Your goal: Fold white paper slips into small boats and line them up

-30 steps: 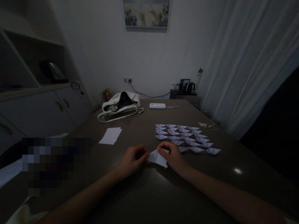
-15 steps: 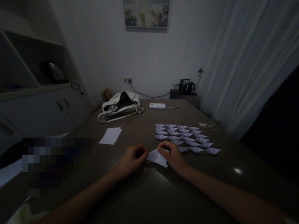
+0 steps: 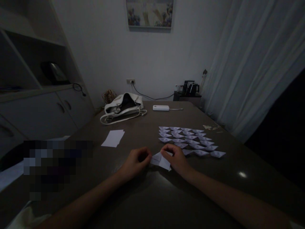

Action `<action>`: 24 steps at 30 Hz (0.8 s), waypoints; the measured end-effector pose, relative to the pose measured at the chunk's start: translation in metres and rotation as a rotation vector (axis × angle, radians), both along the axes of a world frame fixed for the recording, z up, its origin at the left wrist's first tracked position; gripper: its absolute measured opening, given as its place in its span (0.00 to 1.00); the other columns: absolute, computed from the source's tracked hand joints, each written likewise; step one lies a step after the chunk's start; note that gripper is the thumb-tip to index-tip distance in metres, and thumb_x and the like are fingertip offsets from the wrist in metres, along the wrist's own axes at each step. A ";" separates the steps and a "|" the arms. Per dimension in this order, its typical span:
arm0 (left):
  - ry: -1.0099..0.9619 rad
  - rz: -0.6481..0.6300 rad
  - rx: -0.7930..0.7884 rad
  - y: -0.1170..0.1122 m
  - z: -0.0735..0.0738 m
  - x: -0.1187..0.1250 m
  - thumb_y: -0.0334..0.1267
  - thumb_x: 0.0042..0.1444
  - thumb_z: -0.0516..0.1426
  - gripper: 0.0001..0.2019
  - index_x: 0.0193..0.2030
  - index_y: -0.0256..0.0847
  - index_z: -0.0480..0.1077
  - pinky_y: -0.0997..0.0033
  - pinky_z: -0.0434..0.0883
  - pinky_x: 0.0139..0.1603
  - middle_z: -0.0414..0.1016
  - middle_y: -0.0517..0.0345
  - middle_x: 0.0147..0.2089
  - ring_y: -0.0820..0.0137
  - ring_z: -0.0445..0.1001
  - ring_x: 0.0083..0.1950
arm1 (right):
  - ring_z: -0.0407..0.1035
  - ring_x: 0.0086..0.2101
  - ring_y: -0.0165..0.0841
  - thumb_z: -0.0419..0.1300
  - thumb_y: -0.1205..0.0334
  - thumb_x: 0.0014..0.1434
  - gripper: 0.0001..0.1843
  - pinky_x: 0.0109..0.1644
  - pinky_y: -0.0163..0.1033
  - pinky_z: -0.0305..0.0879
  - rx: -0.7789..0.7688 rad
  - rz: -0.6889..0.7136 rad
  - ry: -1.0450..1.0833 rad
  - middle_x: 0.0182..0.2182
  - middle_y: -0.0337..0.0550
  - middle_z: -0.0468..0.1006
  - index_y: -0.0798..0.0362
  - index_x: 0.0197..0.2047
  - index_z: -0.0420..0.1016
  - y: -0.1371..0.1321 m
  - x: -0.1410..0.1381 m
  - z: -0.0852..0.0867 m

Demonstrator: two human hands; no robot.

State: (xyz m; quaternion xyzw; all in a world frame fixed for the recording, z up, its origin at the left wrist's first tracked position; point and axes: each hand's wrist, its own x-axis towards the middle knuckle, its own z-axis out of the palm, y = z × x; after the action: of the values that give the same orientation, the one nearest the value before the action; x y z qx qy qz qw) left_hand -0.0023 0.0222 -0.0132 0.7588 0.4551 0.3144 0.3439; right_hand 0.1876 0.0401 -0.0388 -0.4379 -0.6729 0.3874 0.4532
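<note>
A partly folded white paper piece (image 3: pixel 160 160) lies on the dark table (image 3: pixel 152 197) in front of me. My left hand (image 3: pixel 134 162) pinches its left edge with curled fingers. My right hand (image 3: pixel 176 159) grips its right side, fingers bent over the top fold. Just beyond my right hand, several small folded paper boats (image 3: pixel 190 140) lie in rows on the table.
A small stack of white paper sheets (image 3: pixel 113 138) lies to the left. A white handbag (image 3: pixel 122 108) and a white power bank (image 3: pixel 160 108) with a cable sit at the far end. Cabinets stand left, a curtain right. A pixelated patch covers the lower left.
</note>
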 end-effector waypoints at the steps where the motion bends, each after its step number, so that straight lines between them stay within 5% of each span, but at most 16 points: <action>1: 0.002 0.002 -0.006 0.000 0.001 0.000 0.39 0.56 0.51 0.10 0.30 0.35 0.68 0.75 0.62 0.29 0.69 0.59 0.26 0.71 0.67 0.29 | 0.66 0.27 0.30 0.57 0.64 0.54 0.05 0.29 0.33 0.60 -0.004 0.002 -0.005 0.24 0.38 0.71 0.54 0.28 0.69 0.000 0.000 0.000; 11: 0.020 -0.090 -0.013 -0.001 -0.003 0.002 0.44 0.57 0.54 0.14 0.32 0.34 0.72 0.75 0.61 0.29 0.70 0.59 0.26 0.72 0.66 0.28 | 0.66 0.27 0.29 0.57 0.64 0.54 0.05 0.29 0.33 0.58 0.058 0.115 -0.064 0.24 0.38 0.72 0.55 0.28 0.71 -0.007 -0.003 0.005; 24: -0.169 0.052 -0.089 0.005 -0.006 0.001 0.45 0.55 0.55 0.13 0.30 0.35 0.68 0.76 0.63 0.27 0.69 0.59 0.26 0.72 0.67 0.28 | 0.69 0.29 0.30 0.58 0.58 0.57 0.08 0.30 0.33 0.64 -0.041 0.100 0.087 0.29 0.40 0.73 0.53 0.36 0.67 -0.006 -0.002 0.001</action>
State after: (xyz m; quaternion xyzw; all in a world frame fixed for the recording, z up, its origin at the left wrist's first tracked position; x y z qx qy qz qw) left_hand -0.0012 0.0270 -0.0187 0.7015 0.4573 0.3657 0.4063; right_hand 0.1857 0.0338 -0.0379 -0.3957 -0.6656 0.4418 0.4530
